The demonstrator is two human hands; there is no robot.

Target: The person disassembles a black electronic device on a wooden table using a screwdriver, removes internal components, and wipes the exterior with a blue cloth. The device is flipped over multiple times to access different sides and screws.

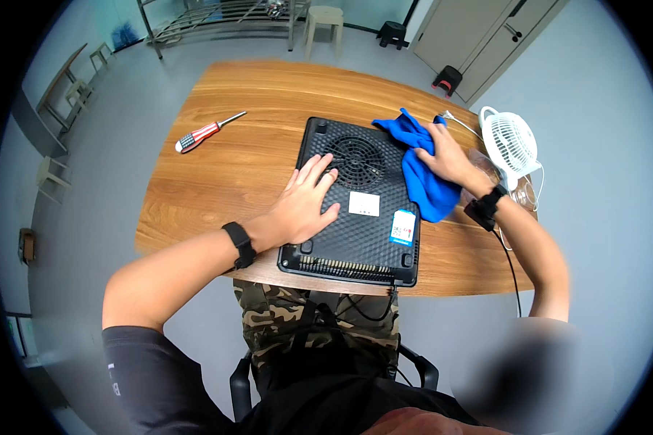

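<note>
A black induction cooktop (374,246) lies upside down on the wooden table, its round fan grille (359,161), rubber feet and two labels facing up. My left hand (308,204) rests on its left part with the fingers stretched out, their tips at the edge of the grille. A bright blue cloth (432,192) is bunched along the cooktop's right edge and partly over its far right corner. My right hand (446,156) is closed on this cloth, pressing it down; some folds are hidden under the palm.
A screwdriver (199,136) with a patterned handle lies at the table's left. On the right edge stands a white fan (510,143) with its cable, beside clear plastic (486,165). A black cord (370,317) hangs from the cooktop's near edge over my lap. Stools (323,25) stand beyond the table.
</note>
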